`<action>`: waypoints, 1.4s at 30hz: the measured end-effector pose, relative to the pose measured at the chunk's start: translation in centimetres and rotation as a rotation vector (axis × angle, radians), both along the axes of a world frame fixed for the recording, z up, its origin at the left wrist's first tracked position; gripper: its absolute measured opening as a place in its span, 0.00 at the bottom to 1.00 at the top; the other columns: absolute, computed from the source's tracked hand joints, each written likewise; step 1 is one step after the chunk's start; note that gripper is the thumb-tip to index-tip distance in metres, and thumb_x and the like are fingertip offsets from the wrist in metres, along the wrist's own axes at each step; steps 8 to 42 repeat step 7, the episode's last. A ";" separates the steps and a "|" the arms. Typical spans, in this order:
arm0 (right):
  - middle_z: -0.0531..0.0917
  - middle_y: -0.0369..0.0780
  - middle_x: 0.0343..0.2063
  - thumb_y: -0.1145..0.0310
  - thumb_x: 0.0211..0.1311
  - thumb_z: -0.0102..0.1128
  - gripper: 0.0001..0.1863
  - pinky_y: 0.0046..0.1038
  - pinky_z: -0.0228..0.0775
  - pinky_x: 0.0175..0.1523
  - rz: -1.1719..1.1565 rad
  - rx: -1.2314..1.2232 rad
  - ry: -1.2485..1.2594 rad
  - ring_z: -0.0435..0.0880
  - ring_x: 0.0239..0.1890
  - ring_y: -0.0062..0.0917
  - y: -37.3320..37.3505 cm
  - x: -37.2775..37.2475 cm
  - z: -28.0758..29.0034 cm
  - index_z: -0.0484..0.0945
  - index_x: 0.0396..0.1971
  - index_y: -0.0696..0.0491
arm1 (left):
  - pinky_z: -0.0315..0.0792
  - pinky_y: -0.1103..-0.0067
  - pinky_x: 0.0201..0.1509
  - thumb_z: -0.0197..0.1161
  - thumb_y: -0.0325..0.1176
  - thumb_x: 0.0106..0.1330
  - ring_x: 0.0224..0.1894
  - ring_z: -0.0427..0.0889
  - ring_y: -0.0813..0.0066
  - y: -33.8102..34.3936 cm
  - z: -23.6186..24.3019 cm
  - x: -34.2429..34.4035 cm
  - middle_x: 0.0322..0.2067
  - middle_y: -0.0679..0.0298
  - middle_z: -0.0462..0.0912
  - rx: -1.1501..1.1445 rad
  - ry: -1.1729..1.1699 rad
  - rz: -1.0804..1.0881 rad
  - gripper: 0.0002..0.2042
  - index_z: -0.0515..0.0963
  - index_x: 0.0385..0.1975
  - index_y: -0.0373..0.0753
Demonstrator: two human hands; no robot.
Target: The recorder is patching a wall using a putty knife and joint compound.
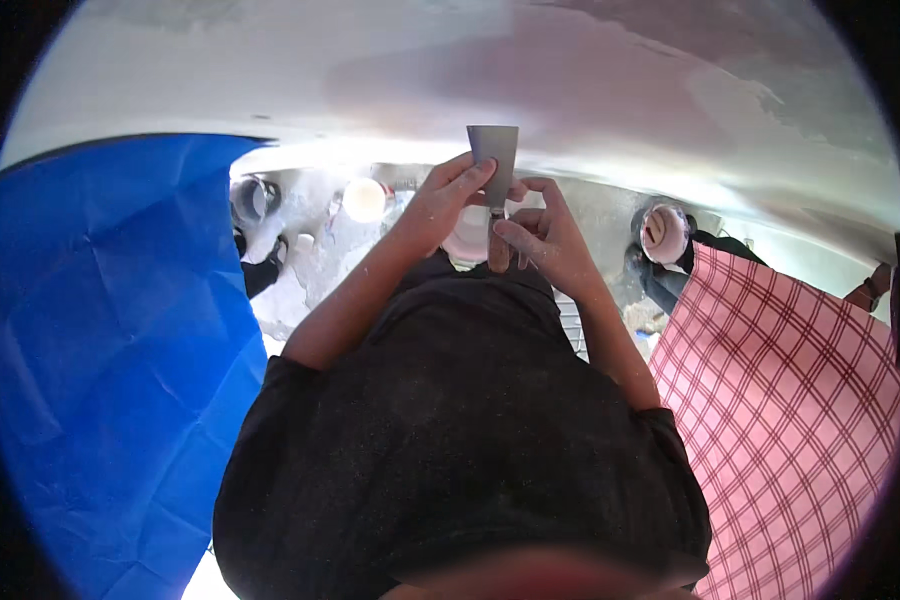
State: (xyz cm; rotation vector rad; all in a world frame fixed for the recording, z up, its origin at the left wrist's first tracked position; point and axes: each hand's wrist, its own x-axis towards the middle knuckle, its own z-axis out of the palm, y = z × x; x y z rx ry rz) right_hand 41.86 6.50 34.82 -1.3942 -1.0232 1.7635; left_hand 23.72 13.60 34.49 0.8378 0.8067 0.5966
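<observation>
A putty knife (504, 165) with a flat metal blade and a brown wooden handle stands upright between my hands, blade toward the wall. My left hand (450, 195) pinches the blade, its thumb pressed on the flat face. My right hand (553, 238) is closed on the handle, thumb across it near the blade's base. Whitish dust marks the fingers. Just beyond the blade's tip is a pale curved surface (270, 65) with a pinkish-grey smooth patch (560, 90). Behind my hands, a pale container (462, 248) is partly hidden.
Below stand a grey pot (255, 199), a white round container (365, 200) and a bucket (663, 233). A creased blue sheet (120, 350) fills the left, with dark shoes beside it. Pink checked cloth (790, 400) hangs at right, near another person's hand (870, 288).
</observation>
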 end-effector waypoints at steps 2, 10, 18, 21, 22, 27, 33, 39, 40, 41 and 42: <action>0.82 0.39 0.26 0.67 0.66 0.61 0.32 0.22 0.69 0.29 -0.025 0.029 0.056 0.81 0.26 0.21 0.1 1.3 -0.7 0.54 0.63 0.55 | 0.72 0.67 0.60 0.49 0.41 0.76 0.51 0.81 0.66 -0.2 0.5 2.2 0.44 0.55 0.83 0.023 0.020 0.012 0.19 0.75 0.51 0.30; 0.82 0.43 0.31 0.64 0.63 0.64 0.38 0.25 0.74 0.36 0.073 0.076 0.179 0.84 0.29 0.26 0.8 4.4 -0.7 0.52 0.67 0.52 | 0.60 0.66 0.70 0.54 0.39 0.75 0.61 0.73 0.67 -0.8 0.8 5.8 0.55 0.60 0.79 0.458 0.213 -0.101 0.20 0.70 0.63 0.38; 0.82 0.43 0.31 0.64 0.63 0.64 0.38 0.25 0.74 0.36 0.073 0.076 0.179 0.84 0.29 0.26 0.8 4.4 -0.7 0.52 0.67 0.52 | 0.60 0.66 0.70 0.54 0.39 0.75 0.61 0.73 0.67 -0.8 0.8 5.8 0.55 0.60 0.79 0.458 0.213 -0.101 0.20 0.70 0.63 0.38; 0.82 0.43 0.31 0.64 0.63 0.64 0.38 0.25 0.74 0.36 0.073 0.076 0.179 0.84 0.29 0.26 0.8 4.4 -0.7 0.52 0.67 0.52 | 0.60 0.66 0.70 0.54 0.39 0.75 0.61 0.73 0.67 -0.8 0.8 5.8 0.55 0.60 0.79 0.458 0.213 -0.101 0.20 0.70 0.63 0.38; 0.82 0.43 0.31 0.64 0.63 0.64 0.38 0.25 0.74 0.36 0.073 0.076 0.179 0.84 0.29 0.26 0.8 4.4 -0.7 0.52 0.67 0.52 | 0.60 0.66 0.70 0.54 0.39 0.75 0.61 0.73 0.67 -0.8 0.8 5.8 0.55 0.60 0.79 0.458 0.213 -0.101 0.20 0.70 0.63 0.38; 0.82 0.43 0.31 0.64 0.63 0.64 0.38 0.25 0.74 0.36 0.073 0.076 0.179 0.84 0.29 0.26 0.8 4.4 -0.7 0.52 0.67 0.52 | 0.60 0.66 0.70 0.54 0.39 0.75 0.61 0.73 0.67 -0.8 0.8 5.8 0.55 0.60 0.79 0.458 0.213 -0.101 0.20 0.70 0.63 0.38; 0.82 0.43 0.31 0.64 0.63 0.64 0.38 0.25 0.74 0.36 0.073 0.076 0.179 0.84 0.29 0.26 0.8 4.4 -0.7 0.52 0.67 0.52 | 0.60 0.66 0.70 0.54 0.39 0.75 0.61 0.73 0.67 -0.8 0.8 5.8 0.55 0.60 0.79 0.458 0.213 -0.101 0.20 0.70 0.63 0.38; 0.82 0.43 0.31 0.64 0.63 0.64 0.38 0.25 0.74 0.36 0.073 0.076 0.179 0.84 0.29 0.26 0.8 4.4 -0.7 0.52 0.67 0.52 | 0.60 0.66 0.70 0.54 0.39 0.75 0.61 0.73 0.67 -0.8 0.8 5.8 0.55 0.60 0.79 0.458 0.213 -0.101 0.20 0.70 0.63 0.38; 0.82 0.43 0.31 0.64 0.63 0.64 0.38 0.25 0.74 0.36 0.073 0.076 0.179 0.84 0.29 0.26 0.8 4.4 -0.7 0.52 0.67 0.52 | 0.60 0.66 0.70 0.54 0.39 0.75 0.61 0.73 0.67 -0.8 0.8 5.8 0.55 0.60 0.79 0.458 0.213 -0.101 0.20 0.70 0.63 0.38; 0.82 0.43 0.31 0.64 0.63 0.64 0.38 0.25 0.74 0.36 0.073 0.076 0.179 0.84 0.29 0.26 0.8 4.4 -0.7 0.52 0.67 0.52 | 0.60 0.66 0.70 0.54 0.39 0.75 0.61 0.73 0.67 -0.8 0.8 5.8 0.55 0.60 0.79 0.458 0.213 -0.101 0.20 0.70 0.63 0.38; 0.82 0.43 0.31 0.64 0.63 0.64 0.38 0.25 0.74 0.36 0.073 0.076 0.179 0.84 0.29 0.26 0.8 4.4 -0.7 0.52 0.67 0.52 | 0.60 0.66 0.70 0.54 0.39 0.75 0.61 0.73 0.67 -0.8 0.8 5.8 0.55 0.60 0.79 0.458 0.213 -0.101 0.20 0.70 0.63 0.38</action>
